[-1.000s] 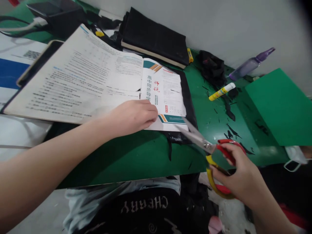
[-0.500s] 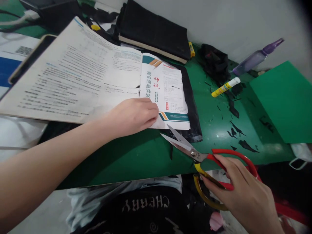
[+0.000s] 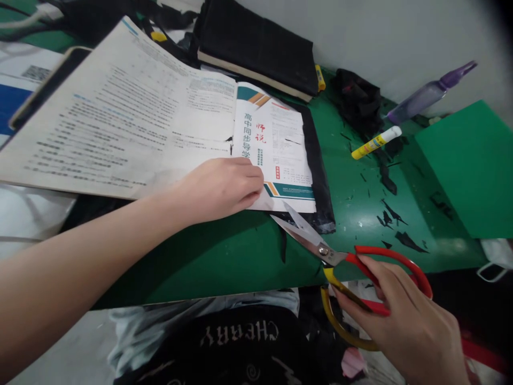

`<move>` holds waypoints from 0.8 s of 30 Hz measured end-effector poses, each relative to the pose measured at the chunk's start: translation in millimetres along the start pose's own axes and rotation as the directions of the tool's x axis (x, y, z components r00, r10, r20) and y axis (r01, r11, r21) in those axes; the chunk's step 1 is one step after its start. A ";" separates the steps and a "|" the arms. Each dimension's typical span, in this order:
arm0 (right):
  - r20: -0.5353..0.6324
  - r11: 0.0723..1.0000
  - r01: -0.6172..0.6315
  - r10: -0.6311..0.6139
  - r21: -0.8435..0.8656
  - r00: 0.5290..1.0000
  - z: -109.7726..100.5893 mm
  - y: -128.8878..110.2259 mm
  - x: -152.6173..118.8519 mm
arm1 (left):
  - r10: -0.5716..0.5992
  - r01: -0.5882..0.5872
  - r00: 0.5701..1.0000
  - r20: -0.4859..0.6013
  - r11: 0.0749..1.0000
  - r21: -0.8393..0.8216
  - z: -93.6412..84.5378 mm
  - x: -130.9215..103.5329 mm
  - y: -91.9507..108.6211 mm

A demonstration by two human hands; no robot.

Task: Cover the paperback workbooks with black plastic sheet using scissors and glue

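My right hand (image 3: 412, 315) is closed around the handles of large scissors (image 3: 323, 250), one handle red and the other yellow. Their blades are parted, with the tips close to the lower edge of an open book (image 3: 160, 117). My left hand (image 3: 228, 187) lies across the book near its fold, fingers curled together at the bottom edge. A pale, thin corner (image 3: 265, 203) shows by its fingertips; whether it is paper or film I cannot tell. Black sheet material (image 3: 318, 171) sticks out from under the book's right cover, which bears green and orange stripes.
Behind stands a black-covered book (image 3: 256, 45). On the green table (image 3: 352, 214) lie a yellow glue stick (image 3: 377, 143), black scraps (image 3: 411, 241) and crumpled black material (image 3: 356, 99). A purple bottle (image 3: 433, 93) leans near the wall, beside a green board (image 3: 473, 171).
The scissors have shifted slightly to the right with my right hand, their blades still apart. The whole view has moved a little. My left hand keeps its place on the book.
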State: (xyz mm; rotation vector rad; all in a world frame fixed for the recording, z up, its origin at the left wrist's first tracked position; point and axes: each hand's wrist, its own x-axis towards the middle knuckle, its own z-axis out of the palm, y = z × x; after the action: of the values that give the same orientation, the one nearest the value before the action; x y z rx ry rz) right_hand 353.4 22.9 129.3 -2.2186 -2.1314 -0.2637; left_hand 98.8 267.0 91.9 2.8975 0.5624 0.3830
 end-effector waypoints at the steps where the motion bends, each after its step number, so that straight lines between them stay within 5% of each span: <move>1: -0.006 1.000 0.006 -0.006 0.006 1.000 0.9 -0.4 0.4 | -0.001 0.001 1.000 -0.003 1.000 0.000 0.2 -0.1 -0.1; 8: -0.020 0.995 0.084 -0.085 -0.056 0.996 5.4 -2.1 4.5 | -0.016 0.016 1.000 0.008 1.000 -0.017 -0.2 -0.2 -0.2; 13: -0.153 0.964 0.228 -0.249 -0.140 0.956 8.8 1.0 8.6 | -0.039 0.040 0.998 0.040 0.999 -0.015 -1.3 0.2 0.4; 24: -0.113 0.980 0.181 -0.191 -0.087 0.975 14.4 1.9 8.4 | -0.031 0.031 0.999 0.035 0.999 -0.012 -0.5 0.3 -0.6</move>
State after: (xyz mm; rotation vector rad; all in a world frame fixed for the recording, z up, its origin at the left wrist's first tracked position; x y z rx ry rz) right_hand 356.8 33.4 116.7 -1.9829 -2.3002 -0.4828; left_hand 98.8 267.7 92.2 2.8740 0.5962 0.3297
